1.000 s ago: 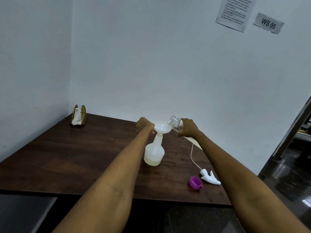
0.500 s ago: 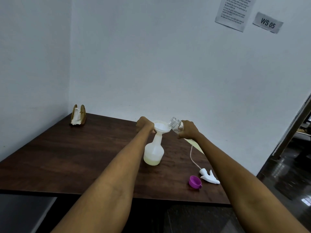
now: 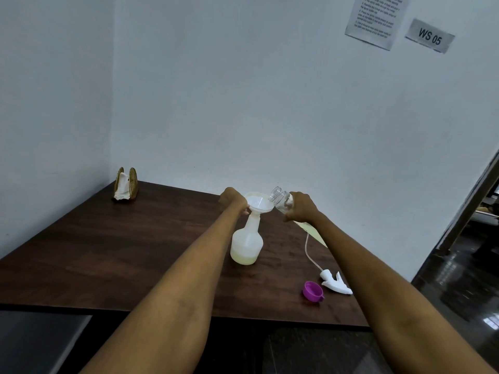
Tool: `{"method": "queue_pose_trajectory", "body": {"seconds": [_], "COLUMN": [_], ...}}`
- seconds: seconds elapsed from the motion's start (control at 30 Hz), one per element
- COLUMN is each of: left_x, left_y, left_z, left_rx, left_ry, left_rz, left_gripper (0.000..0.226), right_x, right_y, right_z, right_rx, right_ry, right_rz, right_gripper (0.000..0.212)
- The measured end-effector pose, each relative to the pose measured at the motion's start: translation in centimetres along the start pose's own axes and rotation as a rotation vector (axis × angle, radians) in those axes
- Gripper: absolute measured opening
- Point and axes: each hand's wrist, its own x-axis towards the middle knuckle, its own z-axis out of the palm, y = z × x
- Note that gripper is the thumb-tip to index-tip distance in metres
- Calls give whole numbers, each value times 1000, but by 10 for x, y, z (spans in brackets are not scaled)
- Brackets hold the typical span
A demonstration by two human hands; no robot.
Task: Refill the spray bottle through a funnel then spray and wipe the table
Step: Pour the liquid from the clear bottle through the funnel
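Observation:
A translucent white spray bottle (image 3: 247, 244) stands on the dark wooden table (image 3: 108, 252) with a little yellowish liquid at its bottom. A white funnel (image 3: 258, 203) sits in its neck. My left hand (image 3: 233, 199) grips the funnel's left rim. My right hand (image 3: 301, 206) holds a clear refill bottle (image 3: 280, 198) tilted leftward, its threaded mouth over the funnel's right edge. The white trigger head (image 3: 336, 283) with its dip tube lies on the table to the right, beside a purple cap (image 3: 312, 291).
A wooden napkin holder (image 3: 126, 185) with white tissues stands at the table's far left corner against the wall. A pale yellow cloth (image 3: 313, 233) lies partly hidden behind my right forearm. The table's front edge runs near me; a doorway opens at the right.
The refill bottle's mouth has tipped slightly lower toward the funnel. Both hands and the spray bottle stay in nearly the same place.

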Motion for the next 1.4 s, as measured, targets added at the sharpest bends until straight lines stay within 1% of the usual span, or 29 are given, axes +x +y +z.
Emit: {"method": "queue_pose_trajectory", "body": {"seconds": [0.1,0.3,0.37,0.43,0.53,0.67,0.8,0.9,1.3,1.4], "left_x": [-3,-2,-2,-2,-3,-7,-6,-6,-8,-6], "left_y": [3,3,4,4,5,10,10,9,11,9], "left_z": [-2,-4,-4,-4,-6,-10,-11,-10,-11,-9], "left_rx": [-23,50,108,131,104,36,9,-16,10,14], "left_ry": [-39,-38,-28,-23,-64,-127,-118,-131,-123,-102], "left_rz": [-14,24,52,52,16,-12,-18,-22,-34,-24], "left_gripper": [33,30,27,29,35,36,30,30,35,34], "right_x": [0,-1,-1,-1,-1,-1,-2,-2,-2,-3], "right_y": [-1,-4,-5,-6,-9,-12,-15,-17,-19,-19], "right_z": [0,-3,-4,-4,-5,-6,-5,-5,-11,-12], "right_rx": [-1,-20,-45,-79,-108,-114,-117,-126,-201,-214], "right_ry": [0,-3,-22,-29,-15,-12,-23,-28,-2,-4], "right_rz": [-3,-13,-11,-12,-19,-11,-15,-15,-39,-47], "right_gripper": [41,40,41,39,44,48,48,48,44,40]}}
